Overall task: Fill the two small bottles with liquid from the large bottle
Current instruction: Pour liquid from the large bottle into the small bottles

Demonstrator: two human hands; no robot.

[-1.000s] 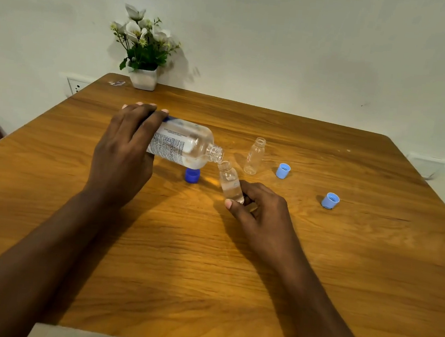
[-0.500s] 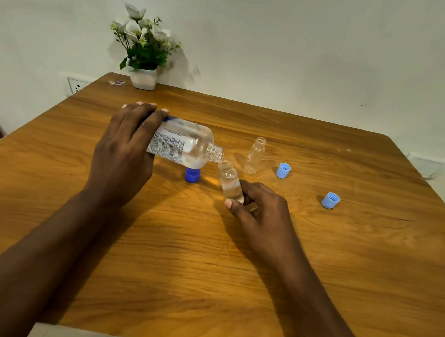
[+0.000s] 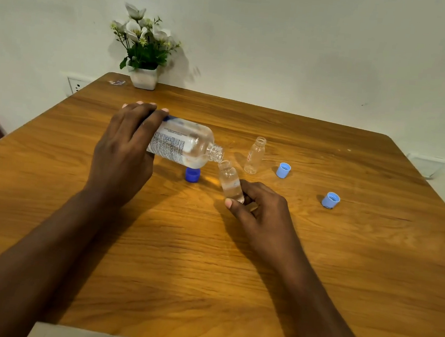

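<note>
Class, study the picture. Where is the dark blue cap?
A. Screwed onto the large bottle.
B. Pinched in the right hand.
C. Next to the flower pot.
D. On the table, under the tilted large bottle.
D: the dark blue cap lies on the table beneath the large bottle, which the left hand holds tilted with its neck open.

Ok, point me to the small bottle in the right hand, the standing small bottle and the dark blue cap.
held small bottle (image 3: 230, 181): head view, middle of its body.
standing small bottle (image 3: 254, 158): head view, middle of its body.
dark blue cap (image 3: 192, 175): head view, its side wall.
</note>
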